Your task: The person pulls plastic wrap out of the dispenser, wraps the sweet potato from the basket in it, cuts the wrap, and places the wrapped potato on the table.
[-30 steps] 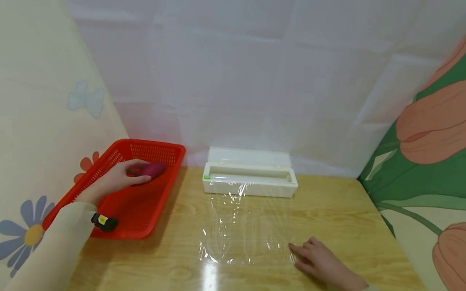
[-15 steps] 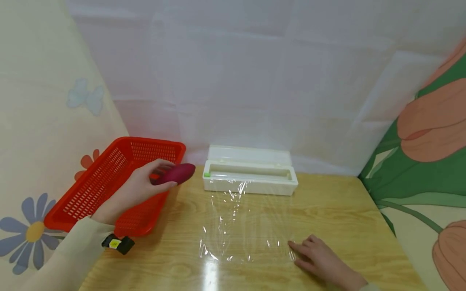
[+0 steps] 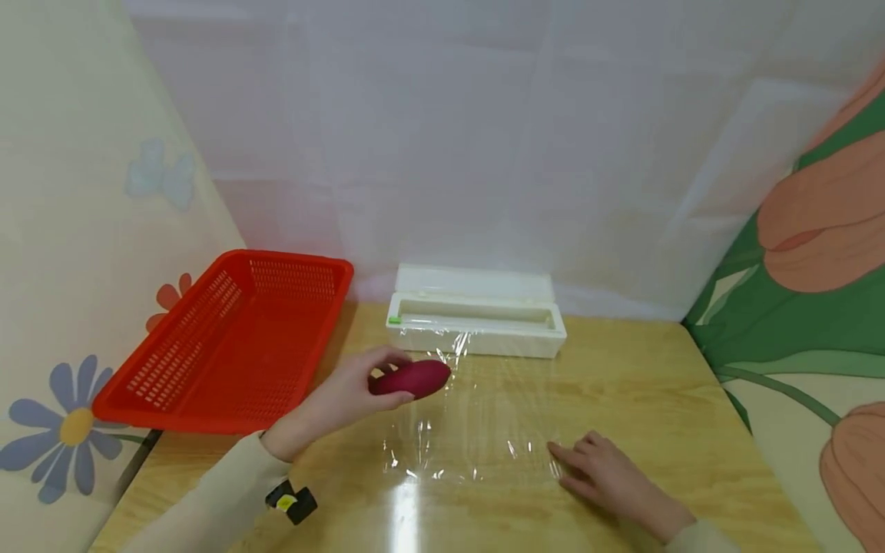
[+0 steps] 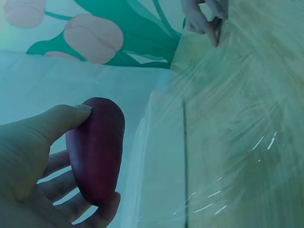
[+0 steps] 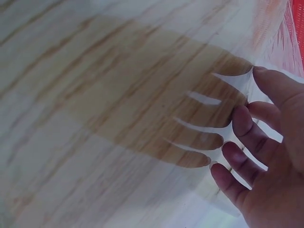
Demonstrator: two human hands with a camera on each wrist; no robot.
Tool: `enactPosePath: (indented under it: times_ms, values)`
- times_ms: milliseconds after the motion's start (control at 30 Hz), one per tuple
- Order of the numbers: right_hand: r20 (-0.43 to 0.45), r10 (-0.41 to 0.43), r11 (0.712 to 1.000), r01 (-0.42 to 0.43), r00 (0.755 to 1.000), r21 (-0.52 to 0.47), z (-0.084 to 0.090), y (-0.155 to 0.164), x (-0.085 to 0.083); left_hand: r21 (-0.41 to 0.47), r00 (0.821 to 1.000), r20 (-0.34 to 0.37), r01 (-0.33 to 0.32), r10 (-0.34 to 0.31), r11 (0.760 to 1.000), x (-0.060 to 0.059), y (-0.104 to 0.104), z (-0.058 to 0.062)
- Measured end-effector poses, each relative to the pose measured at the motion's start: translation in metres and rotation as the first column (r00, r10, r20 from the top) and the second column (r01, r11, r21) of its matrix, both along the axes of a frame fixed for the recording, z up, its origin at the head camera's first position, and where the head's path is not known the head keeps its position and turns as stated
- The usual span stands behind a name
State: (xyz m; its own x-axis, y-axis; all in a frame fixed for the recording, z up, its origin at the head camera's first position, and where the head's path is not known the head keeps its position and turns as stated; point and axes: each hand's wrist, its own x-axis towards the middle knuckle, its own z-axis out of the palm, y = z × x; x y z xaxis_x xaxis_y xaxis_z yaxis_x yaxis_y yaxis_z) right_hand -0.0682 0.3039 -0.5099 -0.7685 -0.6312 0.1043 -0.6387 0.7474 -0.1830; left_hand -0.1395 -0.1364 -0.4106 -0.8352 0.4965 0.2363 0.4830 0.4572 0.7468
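Observation:
My left hand [image 3: 353, 388] grips a dark purple sweet potato [image 3: 412, 378] between thumb and fingers, holding it just above the left edge of a clear sheet of cling film [image 3: 470, 415] spread on the wooden table [image 3: 657, 399]. In the left wrist view the sweet potato [image 4: 96, 147] sits in my left hand [image 4: 57, 161], thumb on top. My right hand [image 3: 601, 476] lies flat with straight fingers on the sheet's near right corner; the right wrist view shows its fingertips [image 5: 228, 175] pressing on the film.
A white cling film dispenser box [image 3: 475, 315] stands open at the back of the table, the film running out of it. A red plastic basket [image 3: 228, 346] sits at the left. Patterned cloth walls close in on three sides.
My left hand lifted the sweet potato out of the red basket and carried it right, over the cling film's left edge. The right hand stayed on the film.

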Motion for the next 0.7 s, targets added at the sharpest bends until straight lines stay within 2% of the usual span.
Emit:
enactPosePath:
  times_ms: [233,400,500,567,700]
  values:
    - [0.047,-0.011,1.000,0.011,0.999,0.013,0.006,0.001,-0.003,-0.029,0.989,0.126,0.078,-0.074,0.997,0.008,0.044,-0.039]
    - [0.094,-0.047,0.998,0.044,0.994,0.036,0.008,0.000,-0.003,-0.045,0.979,0.167,0.127,-0.117,0.991,0.015,0.074,-0.068]
    - [0.101,-0.054,0.998,0.051,0.993,0.037,0.008,-0.001,-0.003,-0.038,0.974,0.194,0.126,-0.116,0.991,0.017,0.084,-0.081]
    - [0.078,-0.037,0.999,0.035,0.996,0.027,0.007,-0.001,-0.002,-0.044,0.976,0.191,0.118,-0.108,0.992,0.018,0.089,-0.088]
    - [0.053,-0.031,0.999,0.030,0.998,0.027,0.005,-0.002,-0.001,-0.085,0.987,0.137,0.100,-0.088,0.991,0.018,0.094,-0.098]
